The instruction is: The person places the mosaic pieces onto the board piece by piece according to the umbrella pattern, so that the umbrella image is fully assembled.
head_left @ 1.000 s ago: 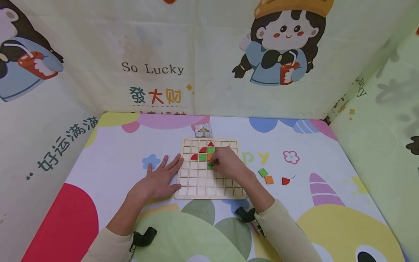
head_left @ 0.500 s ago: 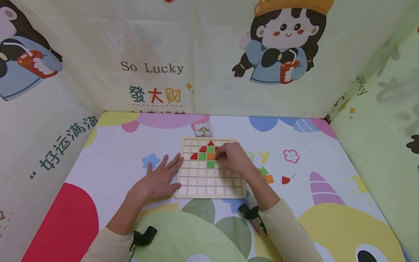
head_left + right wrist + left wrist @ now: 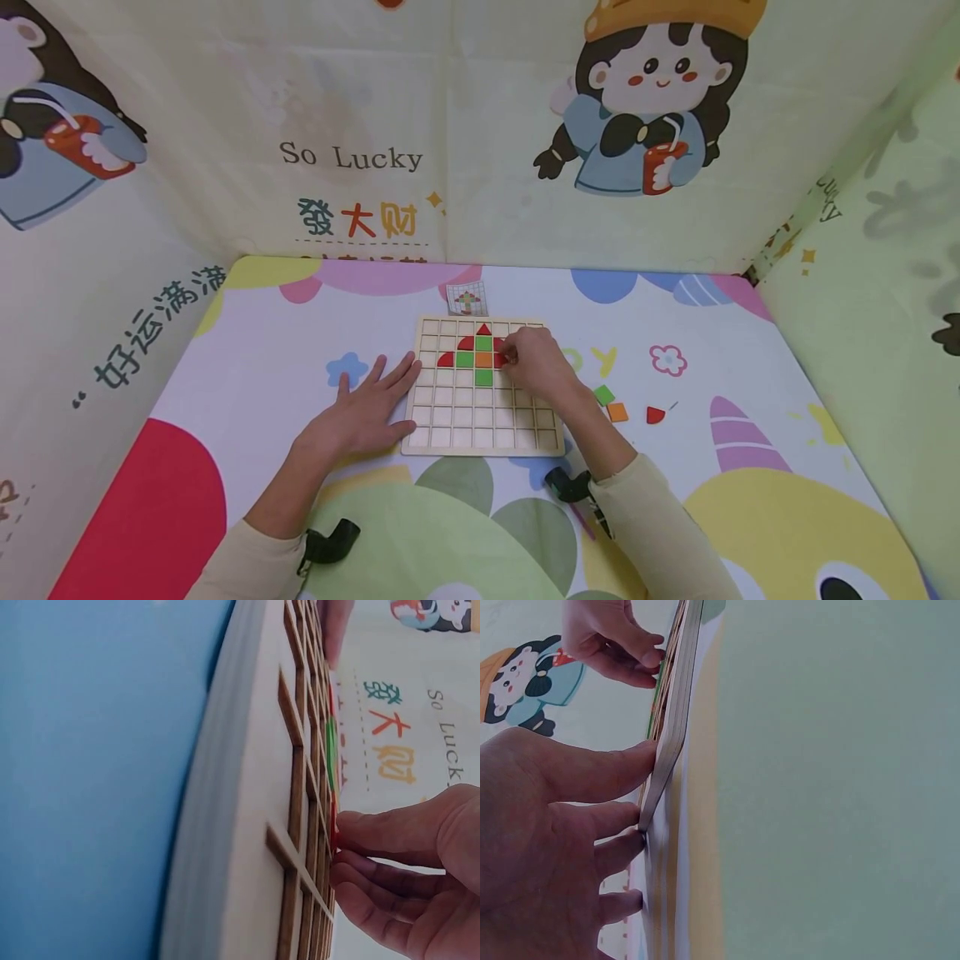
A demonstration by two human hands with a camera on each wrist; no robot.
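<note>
A square wooden grid board lies on the table with red, green and orange tiles set in its upper squares. Among them are an orange tile and, right below it, a green tile. My right hand reaches over the board's right side, its thumb and fingertips around a red tile to the right of the orange one and partly covering it. My left hand lies palm down with fingers spread, thumb and fingertips touching the board's left edge.
A loose green tile, an orange tile and a red rounded tile lie on the patterned tablecloth to the right. Behind the board is a small card with a coloured grid picture. A printed cloth wall stands at the back.
My right hand has moved from the green tile below the orange one, slightly right and away from me, to the red tile. The green tile now shows whole. My left hand stays put.
</note>
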